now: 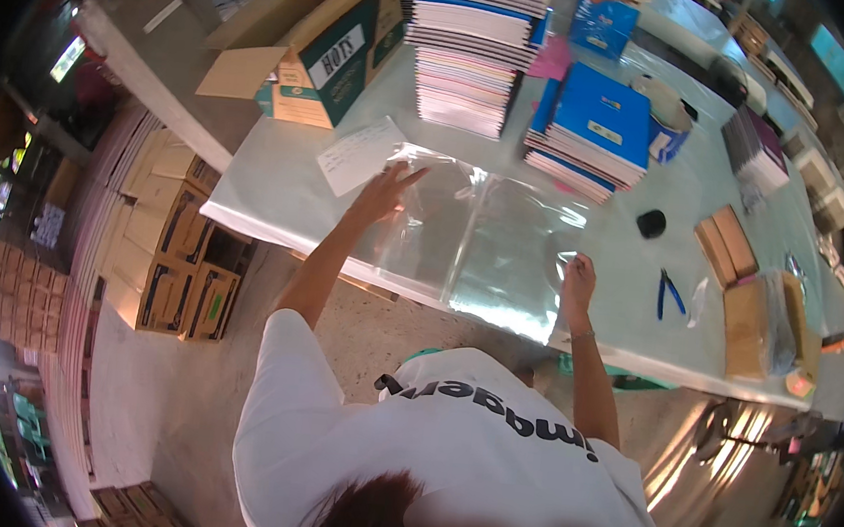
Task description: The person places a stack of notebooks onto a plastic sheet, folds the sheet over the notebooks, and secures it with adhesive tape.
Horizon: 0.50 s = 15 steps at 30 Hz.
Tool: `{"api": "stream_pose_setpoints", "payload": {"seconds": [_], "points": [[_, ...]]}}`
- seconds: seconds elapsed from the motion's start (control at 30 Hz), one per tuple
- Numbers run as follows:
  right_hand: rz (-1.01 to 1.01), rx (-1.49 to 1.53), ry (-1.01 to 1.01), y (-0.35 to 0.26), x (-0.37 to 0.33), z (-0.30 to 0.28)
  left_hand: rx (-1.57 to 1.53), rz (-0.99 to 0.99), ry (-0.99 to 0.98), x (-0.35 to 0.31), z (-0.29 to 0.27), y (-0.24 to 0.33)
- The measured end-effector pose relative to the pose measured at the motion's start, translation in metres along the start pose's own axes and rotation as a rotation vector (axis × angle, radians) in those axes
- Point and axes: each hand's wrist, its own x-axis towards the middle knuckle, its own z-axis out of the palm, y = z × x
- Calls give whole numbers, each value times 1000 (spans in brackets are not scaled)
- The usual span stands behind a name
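A clear plastic book cover [516, 242] with a seam down its middle lies spread on the table, its near edge close to the table's front. My left hand [385, 198] rests at the cover's left side with fingers apart. At the right edge of the plastic, my right hand [578, 280] is closed, its fingertips pinching the film. A white sheet of paper with writing [359, 155] lies beside my left hand. Beyond the cover stand a tall stack of notebooks [463, 76] and a lower stack of blue-covered notebooks [596, 113].
An open cardboard box [329, 65] stands at the back left of the table [278, 186]. To the right are a small black object [651, 223], blue-handled pliers [669, 295], a brown box [748, 327] and purple-covered books [756, 152]. Stacked cartons [168, 241] sit on the floor at left.
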Motion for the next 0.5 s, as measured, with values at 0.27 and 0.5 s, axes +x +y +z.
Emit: {"api": "stream_pose_setpoints", "payload": {"seconds": [0.27,0.5], "points": [[-138,-218,148,46,37,-21,78,431,-275,-17,-7,-1],[110,-7,24,-16,0,1,-191,329,-252,-5,-83,39]]}}
